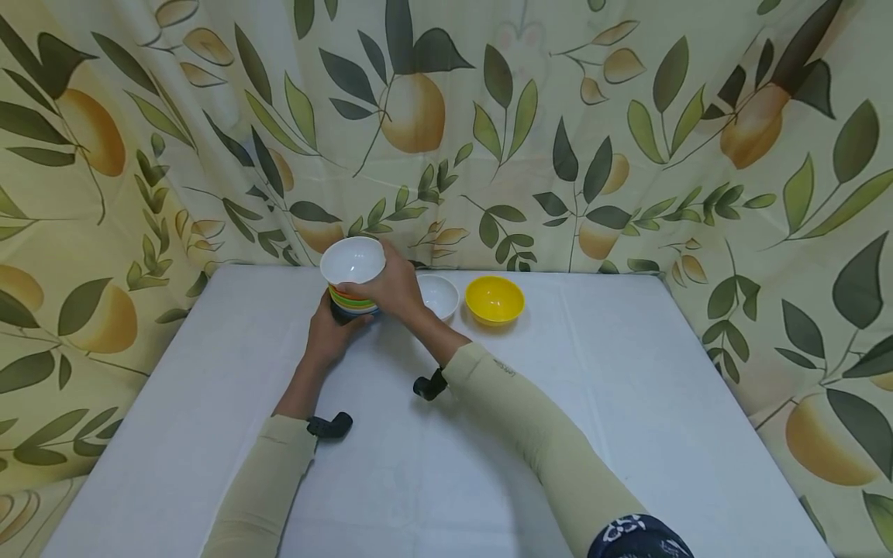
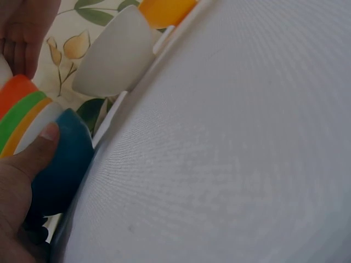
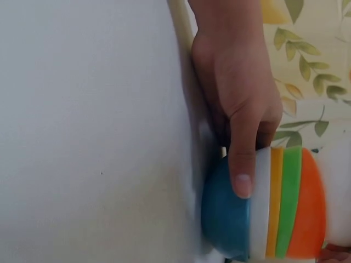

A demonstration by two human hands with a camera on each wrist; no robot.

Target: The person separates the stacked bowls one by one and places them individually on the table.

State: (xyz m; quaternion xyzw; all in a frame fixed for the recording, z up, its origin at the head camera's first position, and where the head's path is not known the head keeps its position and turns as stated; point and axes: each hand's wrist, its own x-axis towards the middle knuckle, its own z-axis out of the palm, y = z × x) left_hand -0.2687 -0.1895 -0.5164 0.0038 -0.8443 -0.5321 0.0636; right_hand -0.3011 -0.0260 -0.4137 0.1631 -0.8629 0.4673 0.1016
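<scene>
Toward the back left of the table, my left hand (image 1: 326, 335) grips a stack of nested bowls low down, its thumb on the blue bowl (image 2: 68, 164) at the bottom. Above the blue come white, orange-yellow, green (image 3: 289, 203) and red-orange (image 3: 308, 205) layers. A white bowl (image 1: 353, 261) tops the stack, its opening facing up; my right hand (image 1: 394, 285) holds it by the right side, thumb in front. Beside the right hand, another white bowl (image 1: 439, 296) stands on the table, partly hidden by that hand. Right of it is a yellow bowl (image 1: 494, 301).
A white cloth covers the table (image 1: 600, 403). Behind its far edge hangs a curtain (image 1: 516, 178) printed with fruit and leaves. Dark wrist cameras stick out from both sleeves, the left camera (image 1: 330, 425) and the right camera (image 1: 429, 385), close over the cloth.
</scene>
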